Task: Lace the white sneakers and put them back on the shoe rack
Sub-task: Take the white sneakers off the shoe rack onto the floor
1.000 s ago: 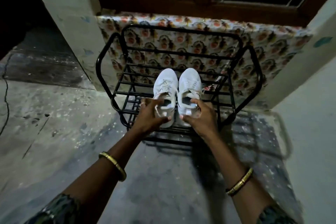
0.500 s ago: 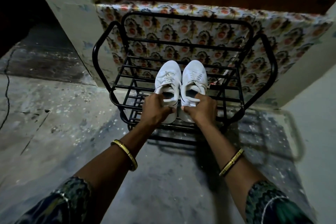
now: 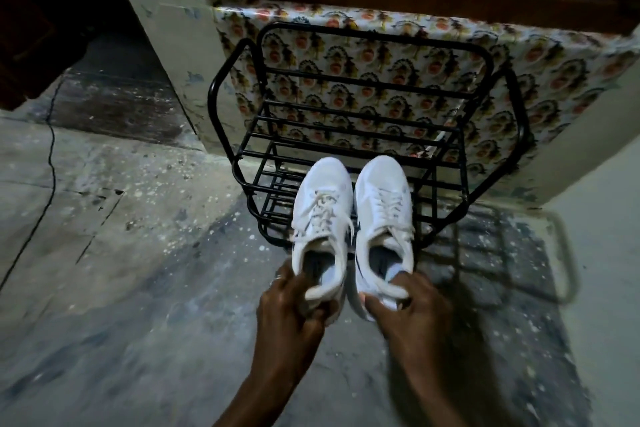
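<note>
The left hand (image 3: 289, 314) and right hand (image 3: 412, 310) are each gripping a white sneaker (image 3: 323, 229) heel before the shoe rack (image 3: 367, 135), risking toes slipping between bars.

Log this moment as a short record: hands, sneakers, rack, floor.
left hand: grips the heel of the left white sneaker
right hand: grips the heel of the right white sneaker
sneakers: side by side, both laced, toes toward the rack
black metal shoe rack: no other shoes visible on it, stands against a patterned sheet
floor: grey, paint-speckled, cracked at left
</note>
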